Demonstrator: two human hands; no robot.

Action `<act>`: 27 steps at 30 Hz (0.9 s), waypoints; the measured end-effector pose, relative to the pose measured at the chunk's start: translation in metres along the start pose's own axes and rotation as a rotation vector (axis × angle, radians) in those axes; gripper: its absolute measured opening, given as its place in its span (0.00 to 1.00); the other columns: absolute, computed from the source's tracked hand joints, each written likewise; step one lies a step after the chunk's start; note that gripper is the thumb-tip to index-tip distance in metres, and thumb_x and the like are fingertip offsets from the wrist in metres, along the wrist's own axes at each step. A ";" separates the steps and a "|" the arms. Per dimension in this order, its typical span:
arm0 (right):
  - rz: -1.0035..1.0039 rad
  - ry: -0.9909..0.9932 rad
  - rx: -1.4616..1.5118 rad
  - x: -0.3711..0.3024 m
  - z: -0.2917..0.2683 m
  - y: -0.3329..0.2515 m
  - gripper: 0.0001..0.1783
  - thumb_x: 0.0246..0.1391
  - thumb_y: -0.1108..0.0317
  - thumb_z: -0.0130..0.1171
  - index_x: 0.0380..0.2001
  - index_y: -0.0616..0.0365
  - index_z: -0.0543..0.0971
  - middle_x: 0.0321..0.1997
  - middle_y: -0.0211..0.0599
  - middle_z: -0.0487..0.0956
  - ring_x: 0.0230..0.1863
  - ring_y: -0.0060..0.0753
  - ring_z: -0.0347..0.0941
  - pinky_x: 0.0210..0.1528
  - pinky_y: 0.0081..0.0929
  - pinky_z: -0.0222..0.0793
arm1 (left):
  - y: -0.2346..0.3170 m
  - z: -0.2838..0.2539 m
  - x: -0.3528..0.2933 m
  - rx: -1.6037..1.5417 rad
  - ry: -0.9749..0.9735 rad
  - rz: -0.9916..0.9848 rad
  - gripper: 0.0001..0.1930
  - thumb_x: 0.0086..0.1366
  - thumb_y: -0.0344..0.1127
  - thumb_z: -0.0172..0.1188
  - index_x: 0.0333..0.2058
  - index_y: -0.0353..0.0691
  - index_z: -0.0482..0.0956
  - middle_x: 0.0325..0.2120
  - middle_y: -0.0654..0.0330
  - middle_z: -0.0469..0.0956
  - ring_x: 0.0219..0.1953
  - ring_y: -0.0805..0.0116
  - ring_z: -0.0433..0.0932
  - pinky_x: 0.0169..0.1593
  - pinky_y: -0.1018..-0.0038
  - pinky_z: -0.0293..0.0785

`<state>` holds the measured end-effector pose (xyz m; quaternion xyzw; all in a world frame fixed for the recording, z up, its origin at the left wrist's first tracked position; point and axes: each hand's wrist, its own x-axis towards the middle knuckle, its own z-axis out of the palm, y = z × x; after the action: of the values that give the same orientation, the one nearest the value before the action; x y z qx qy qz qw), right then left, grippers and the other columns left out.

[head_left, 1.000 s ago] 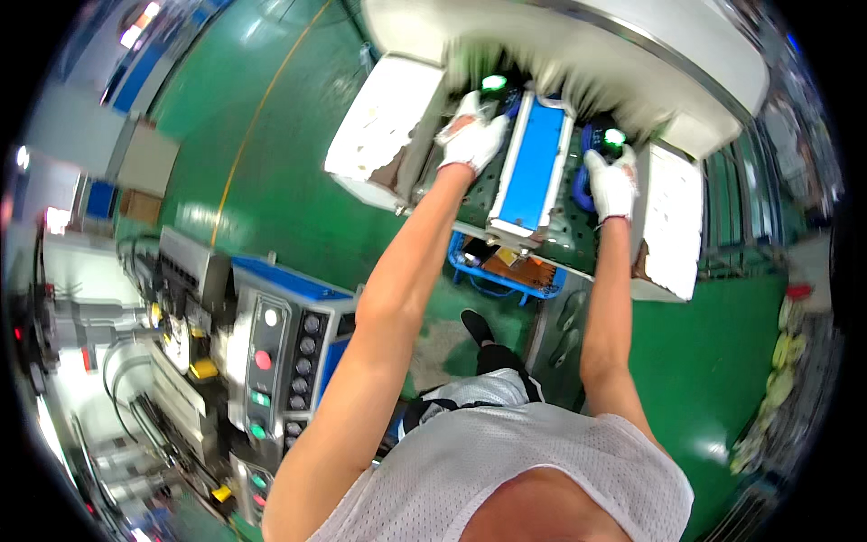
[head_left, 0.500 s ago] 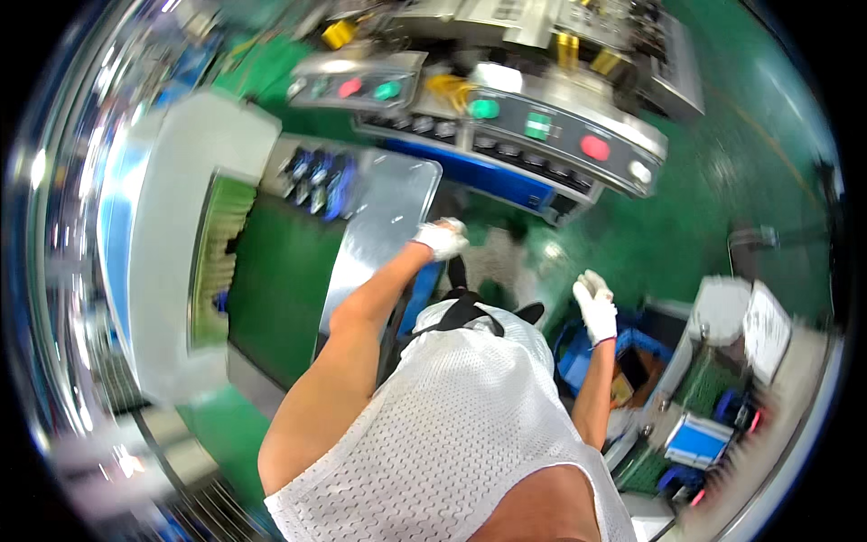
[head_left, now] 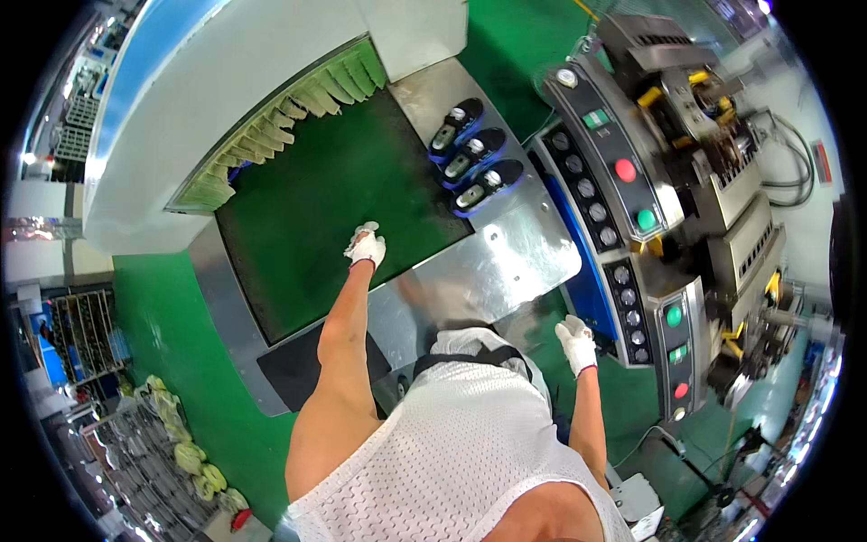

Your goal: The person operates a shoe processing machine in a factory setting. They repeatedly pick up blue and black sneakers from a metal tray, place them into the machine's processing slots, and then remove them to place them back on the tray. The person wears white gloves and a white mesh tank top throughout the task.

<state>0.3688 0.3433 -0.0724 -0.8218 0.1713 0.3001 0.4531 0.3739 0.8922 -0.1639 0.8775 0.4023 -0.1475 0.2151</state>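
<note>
My left hand (head_left: 365,246), in a white glove, hovers above the dark green conveyor belt (head_left: 316,194) with its thumb apart from loosely bent fingers and nothing visible in it. My right hand (head_left: 576,345), gloved likewise, hangs to the right of my body near the machine's blue-fronted base (head_left: 589,305). Its fingers are loosely apart and hold nothing visible. Three black shoes with blue soles, one of them the middle shoe (head_left: 473,158), lie side by side on the steel table edge (head_left: 519,257) past the belt, away from both hands.
A pale machine housing (head_left: 298,32) with a curtain of green strips (head_left: 280,126) covers the belt's far end. At right stands a press machine with control panels (head_left: 623,172), gauges (head_left: 585,188) and coloured buttons. Racks (head_left: 135,461) stand at lower left.
My view and body have turned left, so the belt and shoes now lie ahead and the press at right. My left hand has gone from beside the steel table to over the belt.
</note>
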 end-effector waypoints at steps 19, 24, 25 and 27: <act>-0.694 0.339 -0.597 0.226 0.229 -0.291 0.33 0.60 0.67 0.59 0.65 0.68 0.64 0.63 0.59 0.70 0.64 0.54 0.68 0.67 0.40 0.61 | -0.279 -0.268 0.381 0.370 0.353 -0.522 0.28 0.61 0.57 0.57 0.46 0.38 0.85 0.49 0.45 0.81 0.47 0.49 0.82 0.50 0.57 0.77; -0.596 0.381 -0.567 0.225 0.230 -0.287 0.36 0.54 0.71 0.61 0.65 0.69 0.63 0.61 0.59 0.72 0.63 0.54 0.69 0.67 0.39 0.63 | -0.105 -0.237 0.218 -0.655 0.462 -0.144 0.31 0.74 0.51 0.45 0.67 0.38 0.60 0.68 0.57 0.61 0.69 0.64 0.57 0.71 0.67 0.46; -0.608 0.389 -0.641 0.221 0.237 -0.306 0.35 0.53 0.72 0.61 0.64 0.69 0.65 0.59 0.59 0.74 0.61 0.55 0.71 0.65 0.39 0.64 | -0.068 -0.243 0.179 -0.869 0.463 -0.088 0.31 0.77 0.48 0.42 0.71 0.37 0.54 0.72 0.60 0.56 0.74 0.67 0.51 0.75 0.70 0.39; -0.681 0.359 -0.547 0.223 0.240 -0.310 0.34 0.52 0.73 0.61 0.63 0.68 0.65 0.57 0.59 0.74 0.59 0.55 0.72 0.64 0.40 0.65 | -0.042 -0.253 0.166 -0.953 0.462 -0.300 0.35 0.75 0.55 0.45 0.70 0.36 0.56 0.70 0.58 0.59 0.71 0.66 0.57 0.73 0.71 0.46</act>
<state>0.6293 0.7093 -0.1161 -0.9592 -0.1179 0.0218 0.2559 0.4689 1.1492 -0.0276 0.6255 0.5821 0.2184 0.4714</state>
